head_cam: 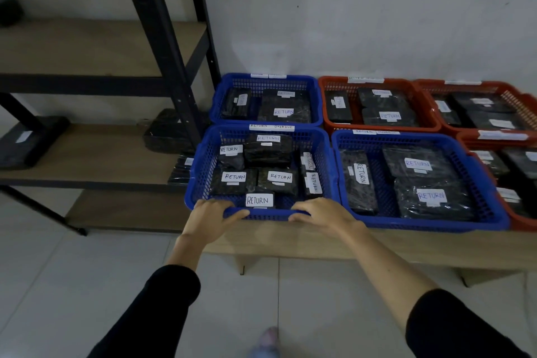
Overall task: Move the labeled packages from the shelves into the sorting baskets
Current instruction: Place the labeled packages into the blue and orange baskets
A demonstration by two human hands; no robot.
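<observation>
Against the wall, a low wooden bench (377,244) carries blue and orange baskets of black wrapped packages. Left of the bench stands a dark-framed shelf rack (162,46) with a few packages still on its boards. The near-left blue basket (203,171), full of RETURN-labelled packages (259,200), overhangs the bench's front edge. The left hand (213,219) and right hand (322,213) both curl over its near rim, gripping it.

Both arms wear black long sleeves (453,328), pushed up the forearms. The hands are bare. A pale, blurred shoe (268,340), perhaps patterned, shows below.
</observation>
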